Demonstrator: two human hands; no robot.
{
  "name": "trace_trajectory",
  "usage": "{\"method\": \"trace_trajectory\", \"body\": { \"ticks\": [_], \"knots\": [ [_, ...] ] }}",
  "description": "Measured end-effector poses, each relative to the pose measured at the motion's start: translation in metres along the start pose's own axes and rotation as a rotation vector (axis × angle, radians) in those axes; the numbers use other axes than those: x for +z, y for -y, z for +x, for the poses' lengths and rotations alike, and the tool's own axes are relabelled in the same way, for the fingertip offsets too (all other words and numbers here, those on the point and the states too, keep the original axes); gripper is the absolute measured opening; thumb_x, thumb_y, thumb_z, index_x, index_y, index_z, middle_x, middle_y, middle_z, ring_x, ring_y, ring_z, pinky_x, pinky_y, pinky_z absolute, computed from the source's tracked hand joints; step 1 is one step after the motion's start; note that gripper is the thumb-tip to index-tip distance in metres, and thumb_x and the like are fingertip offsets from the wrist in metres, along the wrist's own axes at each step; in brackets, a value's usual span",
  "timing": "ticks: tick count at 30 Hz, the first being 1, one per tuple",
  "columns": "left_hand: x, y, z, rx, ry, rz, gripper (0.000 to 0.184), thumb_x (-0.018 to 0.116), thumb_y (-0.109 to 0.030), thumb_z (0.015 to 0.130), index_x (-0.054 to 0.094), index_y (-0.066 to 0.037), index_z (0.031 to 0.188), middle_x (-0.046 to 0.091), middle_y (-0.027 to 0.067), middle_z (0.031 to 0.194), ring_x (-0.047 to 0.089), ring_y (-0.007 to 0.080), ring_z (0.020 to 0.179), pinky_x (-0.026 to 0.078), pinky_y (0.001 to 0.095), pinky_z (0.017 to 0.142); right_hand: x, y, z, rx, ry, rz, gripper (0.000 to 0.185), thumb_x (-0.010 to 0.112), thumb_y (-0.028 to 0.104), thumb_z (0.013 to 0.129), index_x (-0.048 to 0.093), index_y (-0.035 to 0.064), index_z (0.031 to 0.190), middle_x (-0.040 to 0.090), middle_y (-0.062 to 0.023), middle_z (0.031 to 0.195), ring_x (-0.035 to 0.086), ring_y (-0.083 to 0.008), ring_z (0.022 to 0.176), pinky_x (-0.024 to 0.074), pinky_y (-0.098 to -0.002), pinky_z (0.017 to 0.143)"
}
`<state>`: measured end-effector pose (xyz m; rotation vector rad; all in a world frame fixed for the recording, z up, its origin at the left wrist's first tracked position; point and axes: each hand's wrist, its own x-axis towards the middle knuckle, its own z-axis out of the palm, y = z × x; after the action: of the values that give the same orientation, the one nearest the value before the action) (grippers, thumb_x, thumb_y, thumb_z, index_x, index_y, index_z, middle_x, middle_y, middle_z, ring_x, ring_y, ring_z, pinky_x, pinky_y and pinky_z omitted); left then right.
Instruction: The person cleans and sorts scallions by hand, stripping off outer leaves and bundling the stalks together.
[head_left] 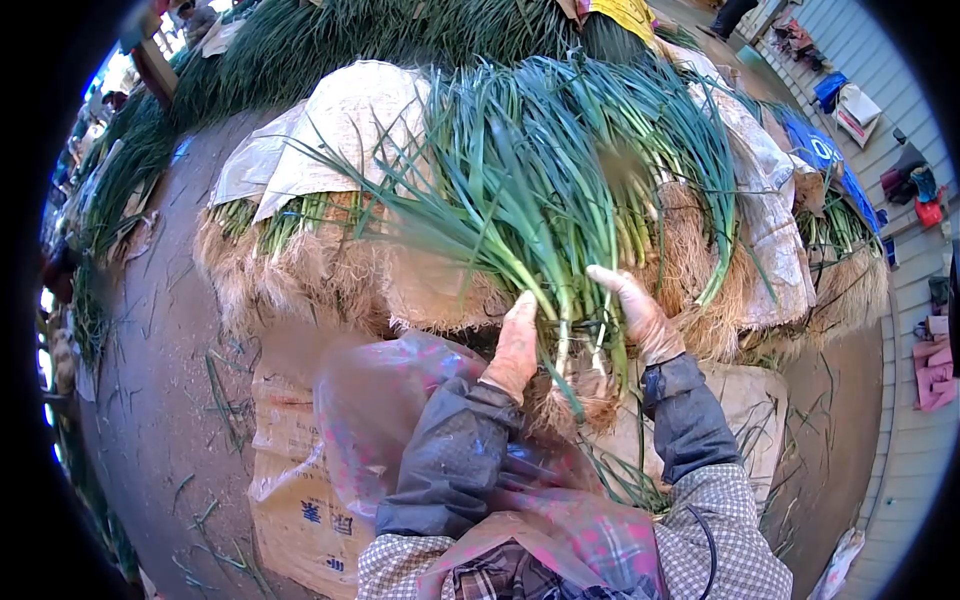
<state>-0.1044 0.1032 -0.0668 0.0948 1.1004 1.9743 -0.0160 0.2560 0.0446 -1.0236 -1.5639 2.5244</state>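
Note:
Between my hands stands a bunch of green onions (565, 325), its white stems and brown roots toward me and its long leaves pointing away. My left hand (515, 345), in a pale, soiled glove, presses against the left side of the stems, its fingers mostly hidden behind them. At the right side, my right hand (640, 315) is gloved too, thumb stretched along the stems and other fingers out of sight. Beyond them a large heap of green onions (520, 150) lies with leaves spread. A white woven sheet (350, 125) covers part of the pile at the left.
A printed sack (305, 520) lies on the ground at the lower left, and a pale sack (745, 405) at the right. Loose leaves litter the brown floor (170, 330). More onions are piled at the back. Bags hang along the corrugated wall (900, 90).

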Motion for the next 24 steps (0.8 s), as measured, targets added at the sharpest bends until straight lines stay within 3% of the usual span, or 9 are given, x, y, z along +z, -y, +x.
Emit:
{"method": "trace_trajectory", "body": {
  "ticks": [4, 8, 10, 13, 17, 18, 20, 22, 24],
  "knots": [
    [0.010, -0.005, -0.007, 0.354, -0.184, 1.512, 0.037, 0.051, -0.021, 0.092, 0.055, -0.004, 0.124, 0.045, 0.0208, 0.135, 0.048, 0.0351, 0.118, 0.042, 0.0396, 0.096, 0.031, -0.039, 0.011, -0.049, 0.108, -0.118, 0.038, 0.071, 0.022, 0.084, 0.061, 0.0031, 0.115, 0.065, -0.0043, 0.100, 0.059, -0.0124, 0.091, 0.0471, -0.0274, 0.080],
    [0.019, -0.027, -0.013, 0.306, 0.365, 0.957, 0.047, 0.063, -0.031, 0.087, 0.055, -0.014, 0.131, 0.046, 0.0163, 0.138, 0.050, 0.0323, 0.123, 0.042, 0.0394, 0.100, 0.008, -0.012, -0.037, -0.217, 0.102, -0.679, 0.021, 0.069, 0.018, 0.082, 0.064, 0.0041, 0.096, 0.060, -0.0022, 0.078, 0.056, -0.0107, 0.068, 0.0462, -0.0279, 0.064],
    [0.027, -0.033, -0.015, 0.045, 0.481, 0.597, 0.048, 0.064, -0.022, 0.090, 0.053, -0.001, 0.131, 0.057, 0.0104, 0.128, 0.054, 0.0178, 0.113, 0.041, 0.0299, 0.098, -0.002, -0.001, -0.075, -0.157, -0.235, -0.454, 0.026, 0.065, 0.016, 0.081, 0.060, 0.0024, 0.103, 0.060, -0.0030, 0.079, 0.057, -0.0130, 0.066, 0.0488, -0.0292, 0.058],
    [0.008, -0.024, 0.001, 0.200, 0.210, 0.760, 0.041, 0.064, -0.023, 0.090, 0.058, -0.003, 0.125, 0.064, 0.0125, 0.118, 0.059, 0.0189, 0.107, 0.045, 0.0304, 0.093, -0.060, -0.030, -0.146, -0.551, -0.817, -0.701, 0.035, 0.066, 0.009, 0.081, 0.059, -0.0002, 0.114, 0.065, -0.0105, 0.103, 0.064, -0.0197, 0.086, 0.0505, -0.0334, 0.076],
    [-0.012, -0.013, 0.025, 0.319, -0.380, 0.496, 0.026, 0.062, -0.017, 0.090, 0.063, 0.000, 0.109, 0.067, 0.0096, 0.101, 0.061, 0.0181, 0.091, 0.048, 0.0302, 0.083, -0.177, -0.180, -0.248, -0.532, -1.488, -0.628, 0.044, 0.061, 0.011, 0.086, 0.051, -0.0038, 0.125, 0.057, -0.0189, 0.126, 0.054, -0.0304, 0.113, 0.0389, -0.0391, 0.099],
    [-0.014, -0.011, 0.031, 0.385, -0.504, 0.406, 0.024, 0.062, -0.016, 0.091, 0.062, 0.001, 0.108, 0.066, 0.0094, 0.099, 0.061, 0.0181, 0.089, 0.048, 0.0302, 0.082, -0.150, -0.191, -0.269, -0.233, -1.619, -0.436, 0.049, 0.061, 0.012, 0.088, 0.045, -0.0044, 0.131, 0.052, -0.0184, 0.132, 0.050, -0.0304, 0.117, 0.0340, -0.0391, 0.104],
    [-0.022, -0.007, 0.038, 0.343, -0.637, 0.226, 0.036, 0.063, -0.017, 0.090, 0.053, 0.003, 0.119, 0.062, 0.0103, 0.109, 0.058, 0.0192, 0.093, 0.047, 0.0323, 0.085, -0.240, -0.354, -0.327, -0.347, -1.434, -0.438, 0.049, 0.057, 0.018, 0.093, 0.043, -0.0052, 0.133, 0.050, -0.0161, 0.132, 0.048, -0.0279, 0.118, 0.0352, -0.0356, 0.103],
    [-0.026, -0.003, 0.043, 0.261, -0.727, 0.257, 0.039, 0.057, -0.024, 0.094, 0.050, 0.001, 0.123, 0.057, 0.0092, 0.116, 0.052, 0.0196, 0.103, 0.040, 0.0324, 0.094, -0.210, -0.381, -0.350, -0.045, -1.345, -0.120, 0.058, 0.059, 0.025, 0.092, 0.039, -0.0108, 0.133, 0.045, -0.0187, 0.138, 0.047, -0.0307, 0.122, 0.0308, -0.0394, 0.107],
    [-0.022, -0.007, 0.041, 0.182, -0.691, 0.154, 0.041, 0.058, -0.025, 0.094, 0.049, 0.001, 0.124, 0.057, 0.0101, 0.115, 0.053, 0.0204, 0.103, 0.042, 0.0330, 0.092, -0.164, -0.328, -0.329, 0.795, -0.387, -1.060, 0.052, 0.050, 0.035, 0.094, 0.048, -0.0013, 0.131, 0.048, -0.0196, 0.137, 0.046, -0.0295, 0.127, 0.0417, -0.0374, 0.099]
  ]
}}
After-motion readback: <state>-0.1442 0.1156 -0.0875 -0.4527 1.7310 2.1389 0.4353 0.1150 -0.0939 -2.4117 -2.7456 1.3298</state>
